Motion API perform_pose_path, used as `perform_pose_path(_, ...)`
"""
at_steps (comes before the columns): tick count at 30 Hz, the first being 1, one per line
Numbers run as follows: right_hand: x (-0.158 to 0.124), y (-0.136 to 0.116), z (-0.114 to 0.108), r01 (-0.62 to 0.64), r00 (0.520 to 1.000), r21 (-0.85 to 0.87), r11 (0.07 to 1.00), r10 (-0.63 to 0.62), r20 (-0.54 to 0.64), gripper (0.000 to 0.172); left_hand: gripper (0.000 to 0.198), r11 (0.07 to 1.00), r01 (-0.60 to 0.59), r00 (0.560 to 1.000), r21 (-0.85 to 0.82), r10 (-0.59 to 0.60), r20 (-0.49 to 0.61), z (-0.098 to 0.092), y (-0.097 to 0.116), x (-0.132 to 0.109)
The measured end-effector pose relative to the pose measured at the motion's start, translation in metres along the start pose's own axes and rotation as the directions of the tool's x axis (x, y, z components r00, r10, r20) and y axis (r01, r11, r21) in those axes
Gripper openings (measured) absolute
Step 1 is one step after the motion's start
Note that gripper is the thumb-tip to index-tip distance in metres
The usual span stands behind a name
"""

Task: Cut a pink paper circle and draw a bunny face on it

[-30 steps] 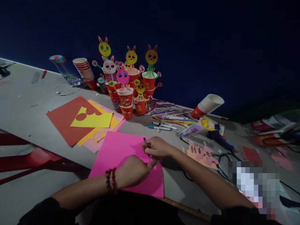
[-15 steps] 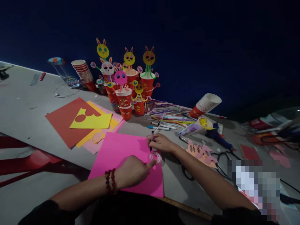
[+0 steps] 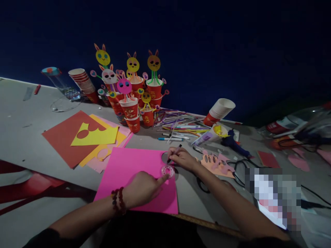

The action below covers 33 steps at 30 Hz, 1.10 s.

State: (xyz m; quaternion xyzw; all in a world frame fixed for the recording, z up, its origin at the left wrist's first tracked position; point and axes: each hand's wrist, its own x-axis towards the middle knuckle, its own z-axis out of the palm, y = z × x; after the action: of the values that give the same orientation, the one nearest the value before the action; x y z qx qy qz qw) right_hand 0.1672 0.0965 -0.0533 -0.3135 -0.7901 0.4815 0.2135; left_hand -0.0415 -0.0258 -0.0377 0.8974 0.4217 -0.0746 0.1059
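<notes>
A bright pink sheet of paper (image 3: 124, 172) lies on the table in front of me, with a round cut-out at its far right corner. Near its right edge, a small roll of tape (image 3: 163, 172) rests flat, just below that cut-out. My left hand (image 3: 142, 189) presses the roll down with its index finger stretched out and the other fingers curled; a beaded bracelet is on the wrist. In my right hand (image 3: 182, 159) is a dark marker pen (image 3: 178, 149), pinched and tilted, its tip close to the roll's far edge. Whether the tip touches the paper I cannot tell.
Red paper cups with rabbit figures (image 3: 130, 108) stand at the back. Coloured paper sheets (image 3: 63, 141) lie left; markers and pipe cleaners (image 3: 178, 127) are spread behind my right hand. Stacked cups (image 3: 219, 110), a glue gun (image 3: 238, 146) and peach cut-outs (image 3: 217, 163) sit to the right.
The marker pen has tipped from nearly upright to leaning right, and my right hand has shifted off the cut-out, which now shows. My left finger stays on the tape roll. The view has shifted slightly.
</notes>
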Motion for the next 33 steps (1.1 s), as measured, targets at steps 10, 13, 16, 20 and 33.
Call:
perform_pose_path(10,-0.037,0.005,0.005,-0.021,0.987,0.015,1.0,0.023,-0.16,0.015,0.06,1.0,-0.005,1.0,0.027,0.005,0.021,0.004,-0.002,0.001)
perform_pose_path(13,-0.047,0.004,0.006,-0.028,0.981,0.002,1.0,0.028,-0.191,0.017,0.061,1.0,-0.015,0.999,0.019,0.015,0.034,0.002,-0.002,0.001)
perform_pose_path(16,-0.056,0.002,0.01,-0.034,0.974,-0.014,0.999,0.03,-0.224,0.017,0.061,1.0,-0.021,0.999,0.018,0.02,0.049,0.0,-0.002,0.001)
perform_pose_path(20,-0.066,-0.001,0.015,-0.03,0.961,-0.031,0.999,0.021,-0.276,0.017,0.059,1.0,-0.013,0.998,0.011,0.012,0.067,0.001,-0.003,0.002)
perform_pose_path(33,-0.089,-0.002,0.03,-0.065,0.805,0.031,0.997,0.071,-0.589,0.02,0.059,1.0,-0.001,0.998,0.026,0.0,0.066,-0.003,-0.001,0.002)
